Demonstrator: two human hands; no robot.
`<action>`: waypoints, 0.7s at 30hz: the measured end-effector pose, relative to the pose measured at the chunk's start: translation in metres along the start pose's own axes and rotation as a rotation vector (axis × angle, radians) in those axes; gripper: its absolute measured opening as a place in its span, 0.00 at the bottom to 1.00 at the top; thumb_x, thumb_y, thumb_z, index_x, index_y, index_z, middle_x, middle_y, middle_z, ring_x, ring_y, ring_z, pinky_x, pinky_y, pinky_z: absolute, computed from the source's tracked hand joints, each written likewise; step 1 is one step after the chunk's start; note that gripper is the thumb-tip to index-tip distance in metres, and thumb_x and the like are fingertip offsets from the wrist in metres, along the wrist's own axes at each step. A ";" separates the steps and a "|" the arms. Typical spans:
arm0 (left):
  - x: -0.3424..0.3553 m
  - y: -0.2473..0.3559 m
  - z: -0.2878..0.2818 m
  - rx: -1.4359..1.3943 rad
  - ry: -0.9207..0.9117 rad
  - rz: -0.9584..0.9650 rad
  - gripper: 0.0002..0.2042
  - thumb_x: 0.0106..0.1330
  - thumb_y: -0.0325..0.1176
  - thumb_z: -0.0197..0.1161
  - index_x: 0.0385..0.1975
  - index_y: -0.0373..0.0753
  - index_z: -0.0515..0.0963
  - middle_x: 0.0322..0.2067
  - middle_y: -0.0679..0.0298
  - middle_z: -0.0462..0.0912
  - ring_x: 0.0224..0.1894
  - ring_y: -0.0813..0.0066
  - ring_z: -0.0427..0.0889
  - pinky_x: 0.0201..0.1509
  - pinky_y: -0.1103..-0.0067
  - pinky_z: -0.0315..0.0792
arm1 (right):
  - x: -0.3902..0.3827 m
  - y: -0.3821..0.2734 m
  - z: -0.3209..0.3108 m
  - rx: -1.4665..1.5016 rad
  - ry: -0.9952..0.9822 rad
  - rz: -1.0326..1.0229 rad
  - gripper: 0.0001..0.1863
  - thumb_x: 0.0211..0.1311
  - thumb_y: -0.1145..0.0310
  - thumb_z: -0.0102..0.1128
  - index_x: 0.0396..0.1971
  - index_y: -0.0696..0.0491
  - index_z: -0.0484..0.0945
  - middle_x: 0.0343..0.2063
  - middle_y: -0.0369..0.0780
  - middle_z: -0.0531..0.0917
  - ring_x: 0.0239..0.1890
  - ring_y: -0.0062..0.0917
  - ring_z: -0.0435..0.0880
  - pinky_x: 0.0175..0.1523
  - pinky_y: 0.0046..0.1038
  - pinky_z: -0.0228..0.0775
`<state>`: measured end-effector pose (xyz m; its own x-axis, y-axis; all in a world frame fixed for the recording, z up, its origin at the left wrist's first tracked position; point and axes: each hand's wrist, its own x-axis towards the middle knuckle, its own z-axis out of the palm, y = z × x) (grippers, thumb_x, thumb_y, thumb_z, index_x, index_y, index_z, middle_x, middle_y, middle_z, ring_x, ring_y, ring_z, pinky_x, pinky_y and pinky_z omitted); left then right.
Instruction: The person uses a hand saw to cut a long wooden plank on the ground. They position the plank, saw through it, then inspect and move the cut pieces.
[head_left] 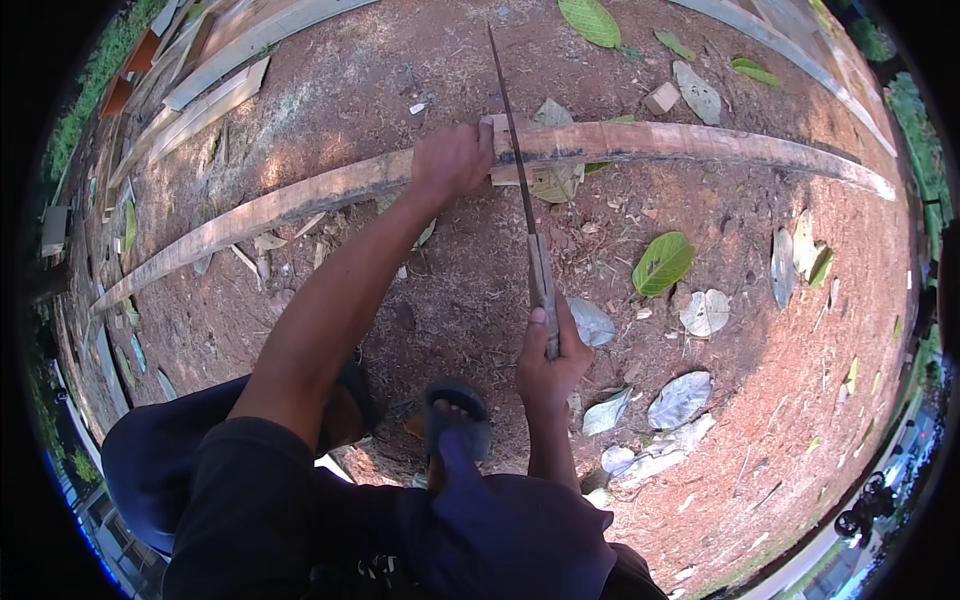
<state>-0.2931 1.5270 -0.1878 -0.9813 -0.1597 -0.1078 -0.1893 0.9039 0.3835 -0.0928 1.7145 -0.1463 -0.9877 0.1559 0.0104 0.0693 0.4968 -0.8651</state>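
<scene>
A long reddish-brown wooden plank (pixel 650 138) lies across the ground in front of me, bowed by the lens. My left hand (pixel 452 160) is wrapped over it near its middle, thumb toward the blade. Just right of that hand, a handsaw (pixel 520 170) crosses the plank, its narrow dark blade pointing away from me. My right hand (pixel 552 365) grips the saw's pale wooden handle (pixel 541 270) nearer to my body. A small wood block (pixel 506 175) shows under the plank by the blade. How deep the blade sits in the wood, I cannot tell.
Bare reddish soil is strewn with sawdust, chips and large leaves, among them a green leaf (pixel 663 264) and a grey leaf (pixel 680 400). Boards (pixel 215 105) lie at the far left and another board (pixel 790 60) at the far right. My sandalled foot (pixel 456 420) stands below the plank.
</scene>
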 end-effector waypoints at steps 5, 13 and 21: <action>0.001 -0.008 0.001 0.048 -0.027 0.024 0.23 0.75 0.44 0.43 0.33 0.34 0.81 0.32 0.43 0.84 0.35 0.41 0.84 0.43 0.53 0.77 | -0.021 -0.003 -0.017 0.053 -0.052 0.107 0.20 0.68 0.71 0.57 0.56 0.64 0.78 0.30 0.43 0.86 0.28 0.18 0.81 0.35 0.24 0.73; -0.001 0.006 -0.008 0.121 -0.025 0.088 0.20 0.74 0.43 0.45 0.33 0.37 0.81 0.30 0.47 0.84 0.35 0.43 0.85 0.41 0.55 0.79 | 0.034 -0.003 0.021 0.101 0.033 0.076 0.19 0.68 0.69 0.59 0.55 0.63 0.79 0.28 0.41 0.85 0.26 0.15 0.77 0.33 0.23 0.71; 0.002 -0.007 -0.007 0.023 -0.072 0.001 0.26 0.74 0.51 0.44 0.37 0.36 0.84 0.34 0.42 0.85 0.39 0.42 0.85 0.49 0.54 0.76 | -0.049 0.027 -0.014 0.024 0.059 -0.108 0.21 0.66 0.70 0.60 0.57 0.60 0.78 0.29 0.47 0.86 0.26 0.25 0.84 0.33 0.28 0.75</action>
<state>-0.2943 1.5181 -0.1845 -0.9761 -0.1303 -0.1738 -0.1864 0.9133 0.3622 -0.0407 1.7323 -0.1634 -0.9792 0.1529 0.1331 -0.0412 0.4930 -0.8691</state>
